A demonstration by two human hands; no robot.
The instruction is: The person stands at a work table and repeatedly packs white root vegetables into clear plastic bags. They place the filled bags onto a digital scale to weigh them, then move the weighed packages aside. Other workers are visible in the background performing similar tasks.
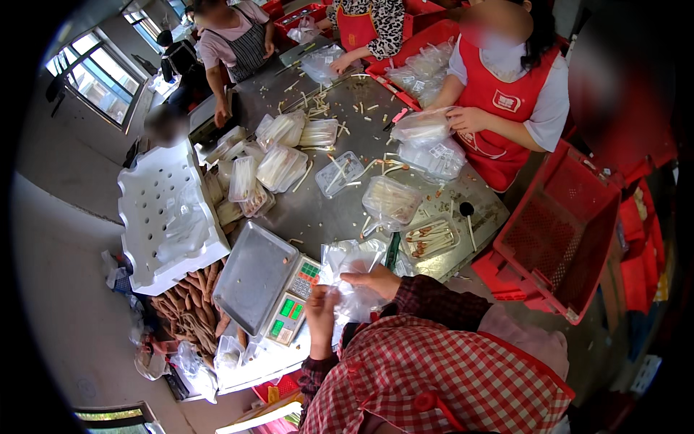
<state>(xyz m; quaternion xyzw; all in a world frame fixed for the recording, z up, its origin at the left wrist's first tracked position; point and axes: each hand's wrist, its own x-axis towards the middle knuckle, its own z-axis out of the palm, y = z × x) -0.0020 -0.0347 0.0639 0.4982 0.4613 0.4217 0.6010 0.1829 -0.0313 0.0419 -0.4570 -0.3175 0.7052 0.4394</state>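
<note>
Both of my hands hold a clear plastic bag over the near table edge. My left hand pinches its left side; my right hand grips its upper right part. More clear bags lie just beyond them. To the left stands a digital scale with a bare metal pan. Ahead sit a bagged tray of pale peeled strips and an uncovered plastic tray of strips with brown ends. Several filled trays are piled further left, near an almost empty clear tray.
A white perforated crate stands at the left above a heap of brown roots. Red plastic crates stand at the right. Several people work around the metal table; one in a red apron handles bagged trays. Scraps litter the tabletop.
</note>
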